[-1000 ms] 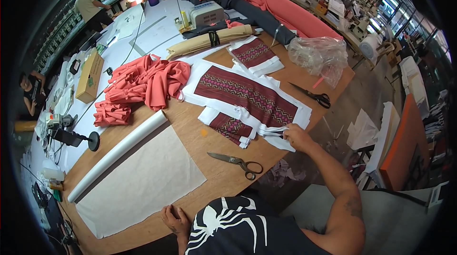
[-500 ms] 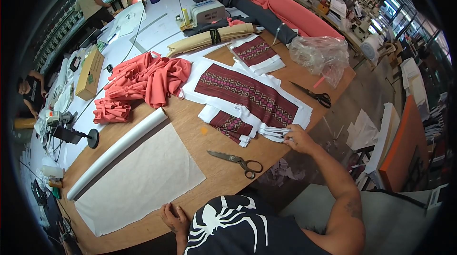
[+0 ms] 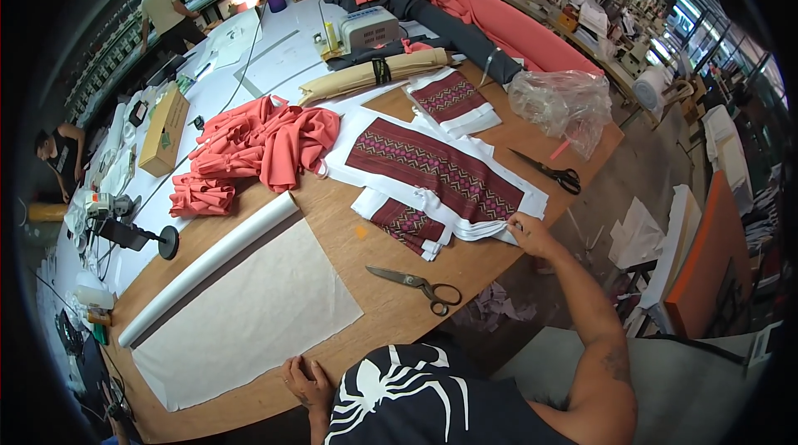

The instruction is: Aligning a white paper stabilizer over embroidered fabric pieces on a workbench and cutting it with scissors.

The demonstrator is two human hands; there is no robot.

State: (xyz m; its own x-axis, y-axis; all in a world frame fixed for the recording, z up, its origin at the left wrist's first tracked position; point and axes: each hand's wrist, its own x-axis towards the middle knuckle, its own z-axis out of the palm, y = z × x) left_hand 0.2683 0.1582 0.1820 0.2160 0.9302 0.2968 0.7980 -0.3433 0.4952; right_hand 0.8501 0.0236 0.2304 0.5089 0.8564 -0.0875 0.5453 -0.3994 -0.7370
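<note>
My right hand (image 3: 529,234) pinches the near corner of a stack of white fabric panels with a maroon woven pattern (image 3: 432,167) lying on the wooden table (image 3: 374,229). A smaller patterned piece (image 3: 407,223) lies just left of that hand. My left hand (image 3: 306,382) rests on the table's near edge, fingers loosely spread, holding nothing. Black-handled scissors (image 3: 420,286) lie between the two hands. A sheet of white paper (image 3: 245,316) unrolled from a white roll (image 3: 208,266) is spread near my left hand.
A heap of coral fabric (image 3: 258,146) sits at the table's left. A second pair of scissors (image 3: 550,171), a clear plastic bag (image 3: 564,104), another patterned piece (image 3: 453,100) and a tan fabric roll (image 3: 378,75) lie farther back. Other people (image 3: 166,13) work in the distance.
My right hand has shifted slightly along the edge of the patterned stack, still gripping its corner. My left hand has stayed on the table edge.
</note>
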